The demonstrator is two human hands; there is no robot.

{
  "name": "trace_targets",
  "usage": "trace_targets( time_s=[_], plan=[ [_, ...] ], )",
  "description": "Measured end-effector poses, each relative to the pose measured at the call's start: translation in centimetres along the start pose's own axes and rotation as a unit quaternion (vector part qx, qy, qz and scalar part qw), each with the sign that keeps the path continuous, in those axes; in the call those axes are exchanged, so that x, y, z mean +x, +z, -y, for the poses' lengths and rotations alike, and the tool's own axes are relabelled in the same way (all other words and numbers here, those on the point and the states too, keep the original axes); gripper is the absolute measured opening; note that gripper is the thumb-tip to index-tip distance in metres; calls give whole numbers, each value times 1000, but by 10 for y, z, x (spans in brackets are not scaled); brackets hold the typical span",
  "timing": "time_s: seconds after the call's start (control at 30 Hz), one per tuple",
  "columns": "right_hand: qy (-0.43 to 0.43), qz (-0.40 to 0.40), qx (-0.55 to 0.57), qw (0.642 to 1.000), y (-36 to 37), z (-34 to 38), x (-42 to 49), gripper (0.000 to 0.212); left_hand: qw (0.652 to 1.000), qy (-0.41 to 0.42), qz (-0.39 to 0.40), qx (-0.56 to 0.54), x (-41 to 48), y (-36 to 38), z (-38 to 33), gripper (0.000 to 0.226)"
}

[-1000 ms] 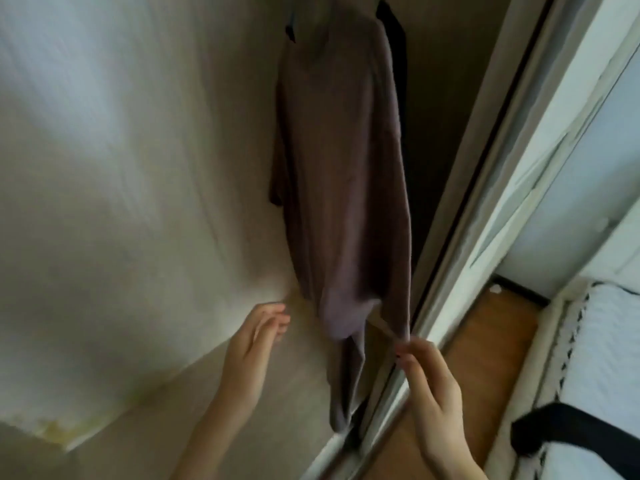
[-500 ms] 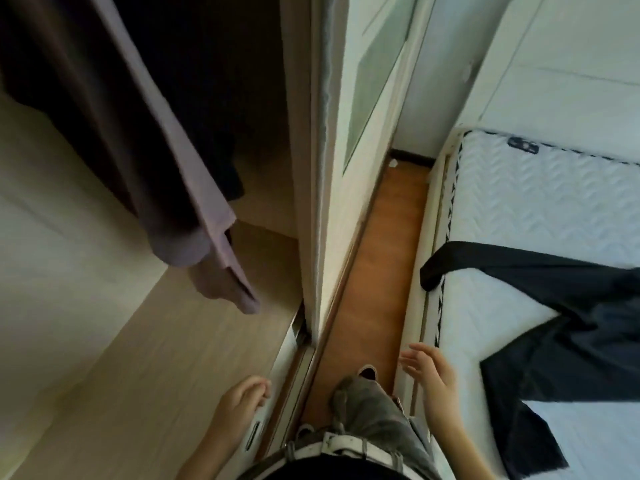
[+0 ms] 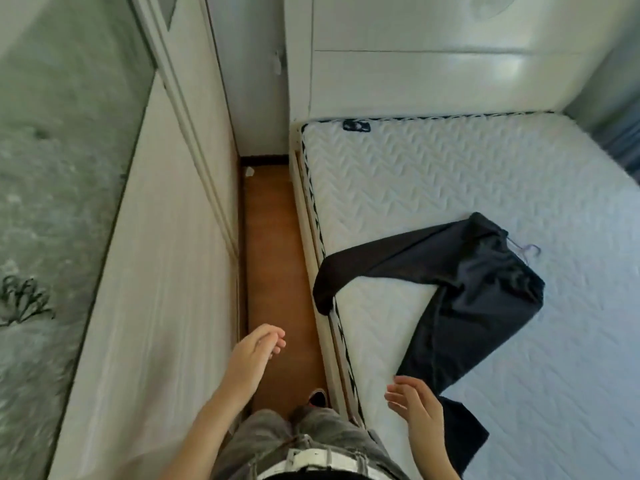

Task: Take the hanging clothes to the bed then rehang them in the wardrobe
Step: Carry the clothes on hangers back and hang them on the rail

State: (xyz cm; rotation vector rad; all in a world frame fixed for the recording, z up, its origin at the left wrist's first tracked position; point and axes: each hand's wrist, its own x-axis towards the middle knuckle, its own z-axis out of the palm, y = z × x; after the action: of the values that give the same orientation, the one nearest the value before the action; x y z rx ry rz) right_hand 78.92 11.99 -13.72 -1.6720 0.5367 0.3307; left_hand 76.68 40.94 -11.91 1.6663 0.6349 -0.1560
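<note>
My left hand (image 3: pixel 254 355) above the floor (image 3: pixel 273 237), fingers loosely curled, empty; my right hand (image 3: pixel 419 410) spread, empty, near the dark garment (image 3: pixel 467 289) lying on the mattress (image 3: pixel 450 174), right of the wardrobe door (image 3: pixel 166 271)

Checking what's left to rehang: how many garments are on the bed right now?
1. A dark garment lies across the mattress, one end draped over its edge. It runs out of frame, so others may be hidden.
</note>
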Motion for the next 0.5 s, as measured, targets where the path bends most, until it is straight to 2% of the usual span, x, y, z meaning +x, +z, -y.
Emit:
trace_targets(
  time_s=[0.17, 0.37, 0.5],
  plan=[
    [-11, 5, 1, 1000, 46, 72, 66, 21, 999, 38, 15, 3, 100, -5, -62, 27],
    [-40, -5, 13, 999, 125, 145, 176, 22, 1000, -3, -27, 6, 210, -56, -83, 26],
    [-34, -41, 41, 998, 167, 177, 242, 22, 999, -13, 8, 44, 304, -80, -111, 26]
  ],
)
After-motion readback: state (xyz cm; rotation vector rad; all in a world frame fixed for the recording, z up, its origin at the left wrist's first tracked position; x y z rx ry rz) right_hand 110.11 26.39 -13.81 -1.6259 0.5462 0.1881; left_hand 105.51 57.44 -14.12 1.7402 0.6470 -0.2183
